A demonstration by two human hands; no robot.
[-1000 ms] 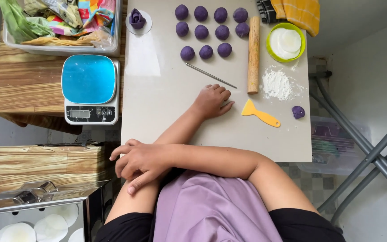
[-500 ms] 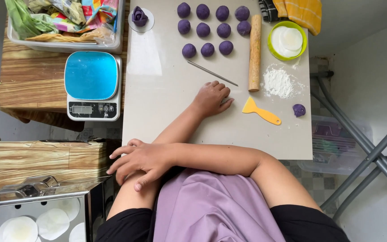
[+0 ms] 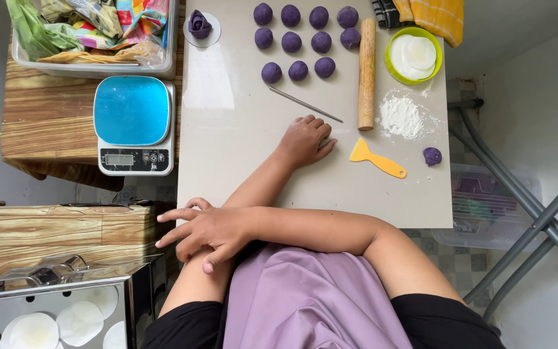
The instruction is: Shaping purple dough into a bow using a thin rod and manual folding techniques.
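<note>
**Q:** Head view first: where are the two hands?

**A:** The arms are crossed. The left hand (image 3: 305, 139) lies palm down on the grey surface (image 3: 240, 142), with the fingers loosely together, and holds nothing. The right hand (image 3: 206, 231) rests on the left forearm near the surface's near edge. Its fingers are spread apart and it is also empty.

**Q:** What is nearest to the left hand?

**A:** A thin metal stick (image 3: 305, 105) lies at about 12 o'clock from it, just beside the fingertips. I think it does not touch them, but the gap is small to judge. A yellow scraper (image 3: 377, 158) lies near at 4 o'clock. A wooden rolling pin (image 3: 367, 72) is at 1 o'clock.

**Q:** And further away?

**A:** Eleven purple dough balls (image 3: 298, 35) lie in rows at 12 o'clock. A heap of flour (image 3: 402, 117) and one small purple piece (image 3: 431, 156) are at 3 o'clock. A blue kitchen scale (image 3: 134, 123) stands at 9 o'clock, on a wooden table next to the surface.

**Q:** Has something changed in the last second?

**A:** Very little. Both hands stay where they were, and only the right fingers are spread a bit more. Nothing on the surface was moved, so I judge that the work is resting.
</note>
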